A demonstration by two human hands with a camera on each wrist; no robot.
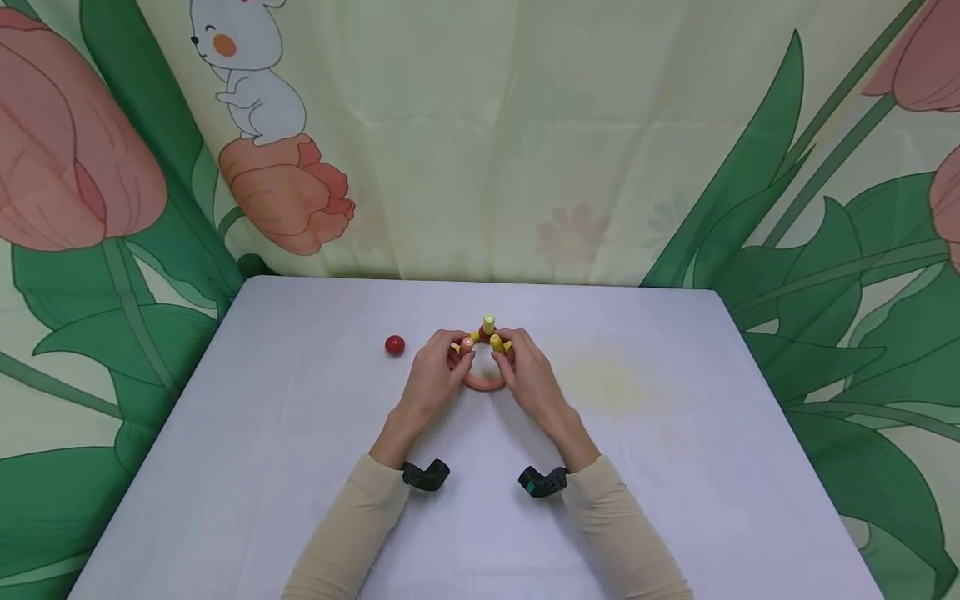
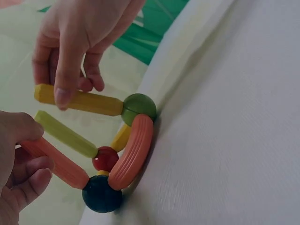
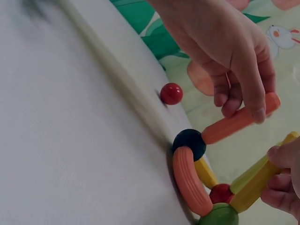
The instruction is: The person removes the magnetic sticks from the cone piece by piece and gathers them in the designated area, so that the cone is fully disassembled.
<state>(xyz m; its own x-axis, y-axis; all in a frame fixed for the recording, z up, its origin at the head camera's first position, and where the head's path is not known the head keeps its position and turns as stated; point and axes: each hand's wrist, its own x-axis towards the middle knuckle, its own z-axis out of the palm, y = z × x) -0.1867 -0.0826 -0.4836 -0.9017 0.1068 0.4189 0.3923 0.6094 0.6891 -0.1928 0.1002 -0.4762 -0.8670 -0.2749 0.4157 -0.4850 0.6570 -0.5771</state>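
My left hand [image 1: 435, 371] pinches an upright orange rod [image 2: 65, 168], whose lower end sits on a dark blue ball [image 2: 101, 194]. Opposite it, my right hand [image 1: 531, 371] pinches a yellow rod [image 3: 255, 187] standing on a green ball [image 3: 219, 215]. Behind them a light green rod [image 1: 489, 323] rises from a red ball [image 2: 105, 159]. On the near side, a curved orange piece [image 1: 484, 383] links the blue and green balls. Short yellow pieces [image 3: 205, 172] run low from those balls toward the red one, making a ring on the table.
A loose red ball [image 1: 394, 345] lies on the white table [image 1: 300, 500], left of my left hand. Past the table's far edge hangs a curtain [image 1: 465, 150] printed with tulips and a white rabbit. Black bands [image 1: 426, 475] sit on both wrists.
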